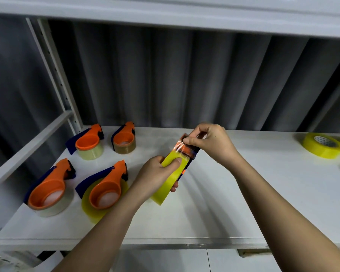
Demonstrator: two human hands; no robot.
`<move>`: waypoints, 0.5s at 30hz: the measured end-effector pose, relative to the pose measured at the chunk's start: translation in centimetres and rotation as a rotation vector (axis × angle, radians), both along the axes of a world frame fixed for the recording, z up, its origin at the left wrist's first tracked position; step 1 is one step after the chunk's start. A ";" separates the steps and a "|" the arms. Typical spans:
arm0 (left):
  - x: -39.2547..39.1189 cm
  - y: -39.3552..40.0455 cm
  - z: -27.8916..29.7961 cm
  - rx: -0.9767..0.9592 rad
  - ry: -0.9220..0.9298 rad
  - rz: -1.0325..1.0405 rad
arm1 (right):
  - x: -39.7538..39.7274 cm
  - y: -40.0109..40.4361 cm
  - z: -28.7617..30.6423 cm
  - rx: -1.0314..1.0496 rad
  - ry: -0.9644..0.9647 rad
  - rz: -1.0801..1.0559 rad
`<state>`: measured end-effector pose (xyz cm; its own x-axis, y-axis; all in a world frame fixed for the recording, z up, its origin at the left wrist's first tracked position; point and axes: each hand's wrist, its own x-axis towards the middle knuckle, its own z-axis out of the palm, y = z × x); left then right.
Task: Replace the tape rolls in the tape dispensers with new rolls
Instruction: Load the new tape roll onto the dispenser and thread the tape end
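Midway over the white shelf (214, 213), a person's left hand (155, 174) grips a yellow tape roll (170, 178) seated in a tape dispenser (187, 152), thumb pressed on the roll's face. Just beyond, the right hand (210, 143) pinches the clear tape end (182, 147) at the dispenser's head. Four loaded orange dispensers (104, 185) lie near the shelf's left edge; spare yellow rolls (322, 145) rest at its far right corner.

Two bare forearms are seen, uncovered by sleeves; nothing is worn on the left hand (157, 173) or right hand (210, 142).
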<state>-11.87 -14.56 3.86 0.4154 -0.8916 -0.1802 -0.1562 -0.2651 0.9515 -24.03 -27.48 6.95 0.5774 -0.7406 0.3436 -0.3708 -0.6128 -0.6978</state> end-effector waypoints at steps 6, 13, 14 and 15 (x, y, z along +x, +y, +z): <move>0.1 0.5 1.5 0.014 0.031 -0.045 | 0.4 -0.5 0.0 -0.109 0.033 0.008; 0.9 1.2 1.4 0.053 0.053 -0.116 | 0.2 -1.9 -0.1 -0.211 0.001 0.000; 0.9 1.3 1.3 0.052 0.056 -0.121 | 0.0 -2.1 0.0 -0.193 0.012 0.015; 0.9 1.4 1.1 0.049 0.053 -0.123 | -0.1 -2.3 0.2 -0.190 0.040 0.032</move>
<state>-10.97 -13.19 4.97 0.2927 -0.9247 -0.2432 -0.1404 -0.2932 0.9457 -24.14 -29.79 7.15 0.6159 -0.6454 0.4518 -0.3741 -0.7443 -0.5532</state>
